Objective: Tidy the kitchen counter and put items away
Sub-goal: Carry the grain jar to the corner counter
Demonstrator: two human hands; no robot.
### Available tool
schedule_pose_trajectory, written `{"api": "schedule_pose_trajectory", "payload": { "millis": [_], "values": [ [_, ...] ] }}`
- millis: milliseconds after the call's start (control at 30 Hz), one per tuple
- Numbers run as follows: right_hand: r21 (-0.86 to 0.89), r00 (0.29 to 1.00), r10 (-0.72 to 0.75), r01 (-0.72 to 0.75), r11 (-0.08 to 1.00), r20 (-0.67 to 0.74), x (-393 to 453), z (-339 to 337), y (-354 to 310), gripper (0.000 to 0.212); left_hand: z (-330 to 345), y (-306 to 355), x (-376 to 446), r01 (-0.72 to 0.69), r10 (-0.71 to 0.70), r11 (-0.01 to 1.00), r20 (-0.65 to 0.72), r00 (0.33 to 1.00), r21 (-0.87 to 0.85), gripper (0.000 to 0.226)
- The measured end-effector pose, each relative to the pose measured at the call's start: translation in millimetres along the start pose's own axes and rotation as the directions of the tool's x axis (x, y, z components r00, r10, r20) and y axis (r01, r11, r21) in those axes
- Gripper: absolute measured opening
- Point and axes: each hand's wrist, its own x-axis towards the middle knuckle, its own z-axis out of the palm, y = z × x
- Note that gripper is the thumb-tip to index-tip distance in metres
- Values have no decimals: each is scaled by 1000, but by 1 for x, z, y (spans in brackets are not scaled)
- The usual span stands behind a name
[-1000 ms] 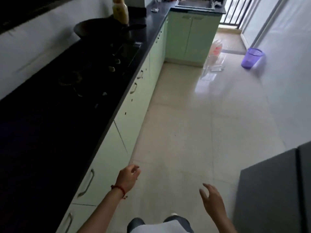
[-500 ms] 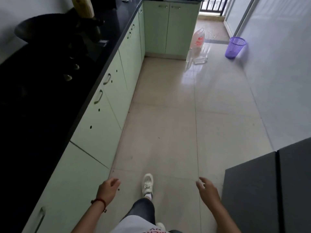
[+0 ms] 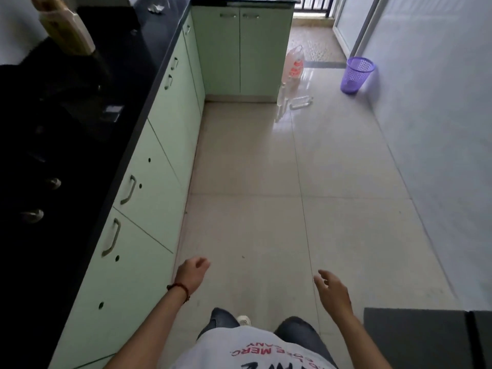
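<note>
Now farther along the table (image 3: 149,83) edge than before, my left hand (image 3: 192,272) and right hand (image 3: 332,288) hang loosely spread, holding nothing; the bottle (image 3: 66,30) stands at the table's far-left edge.

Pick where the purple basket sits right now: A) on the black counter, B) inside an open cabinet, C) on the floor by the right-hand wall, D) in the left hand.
C: the purple basket stands upright on the tiled floor next to the right-hand wall, and both the left hand and the right hand hold nothing.
</note>
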Motion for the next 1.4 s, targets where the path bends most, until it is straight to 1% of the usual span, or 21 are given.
{"api": "schedule_pose_trajectory", "payload": {
  "millis": [167,300,433,533,633,733,867,933,1033,1167,1267,1400],
  "values": [
    [4,998,70,-70,998,0,69,-16,-24,37,-4,102,88,-108,107,994,17,994,34,28],
    [4,995,96,-96,995,8,144,-36,-51,36,-5,159,150,-113,113,994,-12,994,5,26],
    [-28,996,67,-65,997,65,225,-62,-103,38,-12,197,193,-42,41,999,-50,998,-23,25],
    [-55,993,-24,31,998,113,286,-77,-158,38,-21,216,221,9,-16,997,-85,996,-75,23],
    [-76,985,-85,96,992,148,341,-86,-223,39,-32,228,248,70,-86,989,-123,989,-131,20],
    [-72,971,-149,164,984,186,388,-84,-285,39,-46,232,279,120,-148,979,-169,975,-166,21],
    [-47,957,-205,219,975,203,451,-70,-359,38,-66,237,336,179,-222,960,-195,955,-215,17],
    [-49,953,-220,235,971,208,482,-62,-391,37,-81,245,368,198,-248,950,-200,948,-240,14],
    [-66,956,-210,228,971,204,524,-53,-434,37,-109,269,419,214,-268,944,-205,941,-251,16],
    [-93,954,-224,246,965,200,575,-49,-487,36,-155,324,495,186,-246,945,-206,947,-269,21],
    [-124,952,-215,246,961,216,611,-47,-517,37,-185,370,549,133,-195,951,-207,959,-278,15],
    [-153,946,-193,237,959,259,661,-42,-552,36,-218,418,609,79,-153,950,-230,961,-302,14]
  ]
}}
